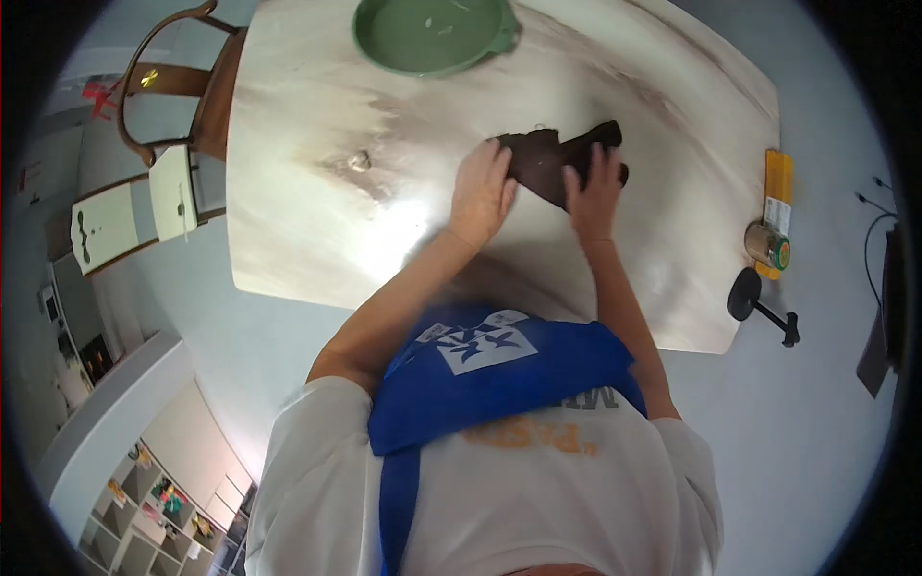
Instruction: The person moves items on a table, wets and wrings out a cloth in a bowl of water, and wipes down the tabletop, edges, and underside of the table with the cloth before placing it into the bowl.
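Note:
A dark brown cloth-like piece (540, 165) lies on the pale marbled table (307, 230), irregular in outline, with a narrower part reaching to the upper right. My left hand (483, 187) rests at its left edge, palm down, fingertips on the material. On its right part lies my right hand (595, 192), with the fingers spread over it. Neither hand is closed around the piece. Farther back stands a green basin (432, 38) with some liquid or shine inside.
A small crumpled or shiny object (359, 160) sits on the table's left part. At the right edge are a jar (766, 246), a yellow package (779, 182) and a black stand (744, 294). A wooden chair (206, 106) stands at the left.

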{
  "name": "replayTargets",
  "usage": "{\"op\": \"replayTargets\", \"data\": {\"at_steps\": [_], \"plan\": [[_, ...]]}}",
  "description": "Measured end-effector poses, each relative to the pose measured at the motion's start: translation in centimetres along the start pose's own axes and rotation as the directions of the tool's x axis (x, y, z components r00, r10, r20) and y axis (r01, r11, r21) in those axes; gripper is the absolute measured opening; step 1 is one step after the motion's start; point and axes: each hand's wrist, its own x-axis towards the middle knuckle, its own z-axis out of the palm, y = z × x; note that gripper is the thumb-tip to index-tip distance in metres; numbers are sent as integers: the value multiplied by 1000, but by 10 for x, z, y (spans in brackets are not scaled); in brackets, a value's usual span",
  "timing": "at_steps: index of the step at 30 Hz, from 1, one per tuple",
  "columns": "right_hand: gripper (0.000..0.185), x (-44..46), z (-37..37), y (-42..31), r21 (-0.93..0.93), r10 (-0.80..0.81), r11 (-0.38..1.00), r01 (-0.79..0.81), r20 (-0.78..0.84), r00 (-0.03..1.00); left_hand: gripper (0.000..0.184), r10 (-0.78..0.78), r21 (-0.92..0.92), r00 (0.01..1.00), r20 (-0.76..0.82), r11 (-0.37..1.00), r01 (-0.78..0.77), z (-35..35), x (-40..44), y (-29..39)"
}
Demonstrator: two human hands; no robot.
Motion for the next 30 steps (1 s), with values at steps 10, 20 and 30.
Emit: {"op": "replayTargets", "data": {"at_steps": [10, 20, 30], "plan": [[63, 16, 27, -2, -220, -32, 973, 72, 184, 983, 56, 48, 170, 984, 172, 982, -78, 83, 41, 2], [62, 155, 42, 33, -239, -124, 958, 158, 151, 981, 52, 81, 211, 987, 140, 971, -109, 111, 183, -4], [59, 333, 73, 88, -389, -293, 878, 279, 25, 956, 49, 112, 432, 985, -130, 901, -45, 176, 361, -23]]}}
